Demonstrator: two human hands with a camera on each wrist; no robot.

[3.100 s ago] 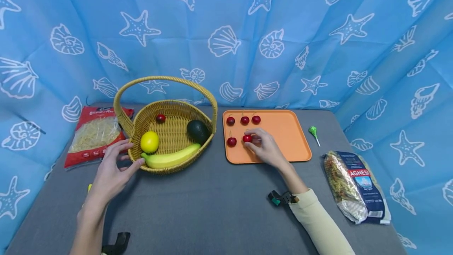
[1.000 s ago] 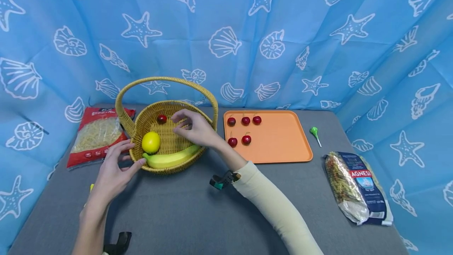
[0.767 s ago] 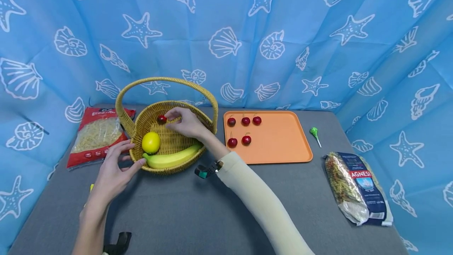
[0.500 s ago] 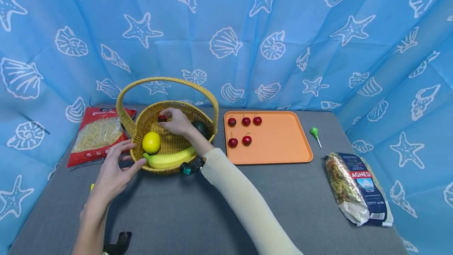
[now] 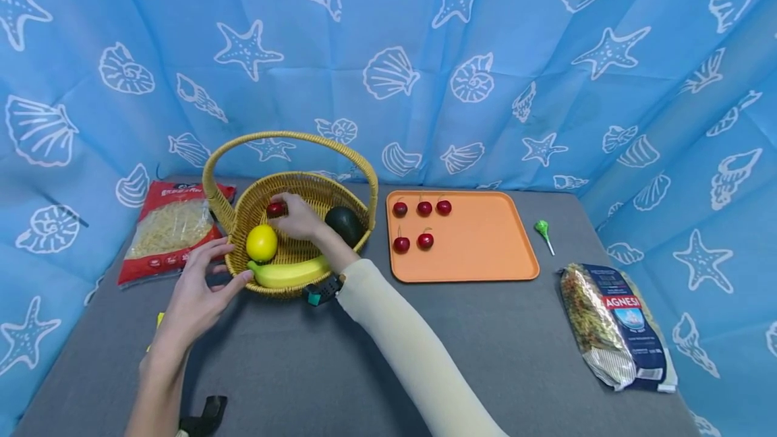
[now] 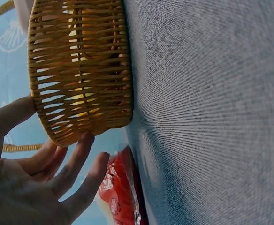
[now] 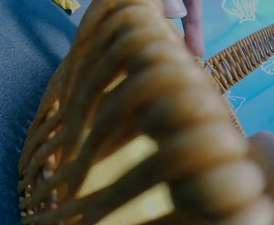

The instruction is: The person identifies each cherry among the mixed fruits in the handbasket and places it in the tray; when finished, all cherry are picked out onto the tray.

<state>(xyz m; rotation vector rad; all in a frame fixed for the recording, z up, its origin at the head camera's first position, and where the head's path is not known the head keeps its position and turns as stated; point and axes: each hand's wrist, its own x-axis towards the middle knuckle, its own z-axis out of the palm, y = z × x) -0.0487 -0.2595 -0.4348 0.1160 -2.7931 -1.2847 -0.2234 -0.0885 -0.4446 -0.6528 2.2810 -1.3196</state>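
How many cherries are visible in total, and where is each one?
6. Five cherries lie on the orange tray, three behind, two in front. One cherry is in the basket, at the right hand. Others may be hidden.

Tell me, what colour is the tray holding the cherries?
The tray is orange; the head view shows it best.
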